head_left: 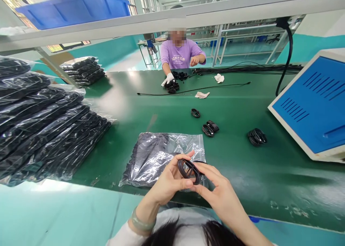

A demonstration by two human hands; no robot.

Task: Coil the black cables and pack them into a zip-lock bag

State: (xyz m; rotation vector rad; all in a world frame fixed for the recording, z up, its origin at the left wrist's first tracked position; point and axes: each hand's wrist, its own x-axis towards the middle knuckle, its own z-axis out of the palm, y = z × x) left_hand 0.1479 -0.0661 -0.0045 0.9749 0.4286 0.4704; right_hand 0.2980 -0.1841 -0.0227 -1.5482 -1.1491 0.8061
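A small coiled black cable [189,169] is held up between both my hands, just above the near edge of the green table [242,174]. My left hand [169,183] pinches its left side with thumb and fingers. My right hand [218,190] grips its right side. Under them lies a clear plastic bag [153,156] part-filled with black coils. More coiled cables lie beyond: one [195,112], a pair [210,128] and another bundle [257,137].
Stacks of filled bags [45,131] pile up at the left. A blue-and-white machine [312,106] stands at the right. Across the table a person in a purple shirt [180,55] handles coils [172,86]. A blue bin [75,9] sits on the overhead shelf.
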